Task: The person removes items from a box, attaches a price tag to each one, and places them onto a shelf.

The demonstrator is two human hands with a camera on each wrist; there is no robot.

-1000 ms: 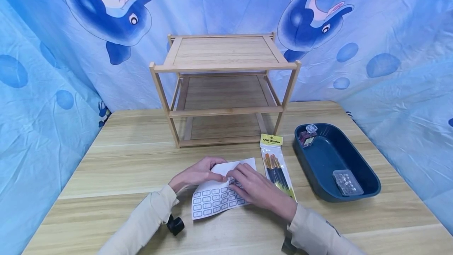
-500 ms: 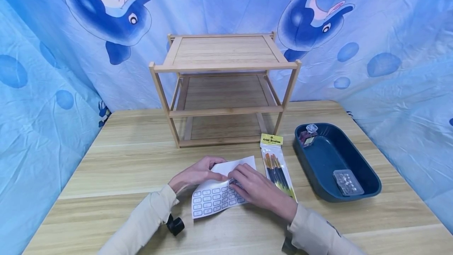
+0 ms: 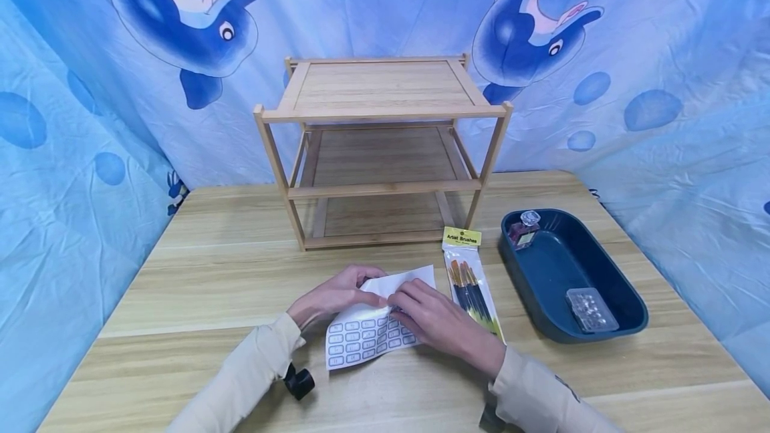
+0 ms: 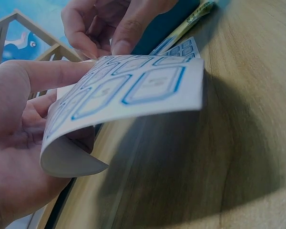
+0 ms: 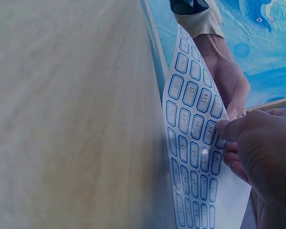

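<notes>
A white sheet of label stickers (image 3: 361, 338), printed with rows of blue-framed, numbered labels, is held up at a slant over the table. My left hand (image 3: 339, 291) grips its far left part, thumb on the printed face and fingers behind. In the left wrist view the sheet (image 4: 148, 88) bows, with one corner curling under. My right hand (image 3: 430, 316) pinches at the labels near the sheet's upper middle, close to the left thumb. The right wrist view has the right thumb (image 5: 236, 128) pressed at the edge of one label; the fingertips behind are partly hidden.
A pack of artist brushes (image 3: 472, 289) lies just right of the sheet. Farther right stands a dark blue basin (image 3: 556, 256) with a small perfume bottle (image 3: 523, 229) and a clear plastic box (image 3: 591, 310) inside. A three-tier wooden rack (image 3: 385, 113) stands behind.
The right fingers have shifted very slightly right along the labels, and the sheet's near edge has risen a touch. The left hand stays in place.
</notes>
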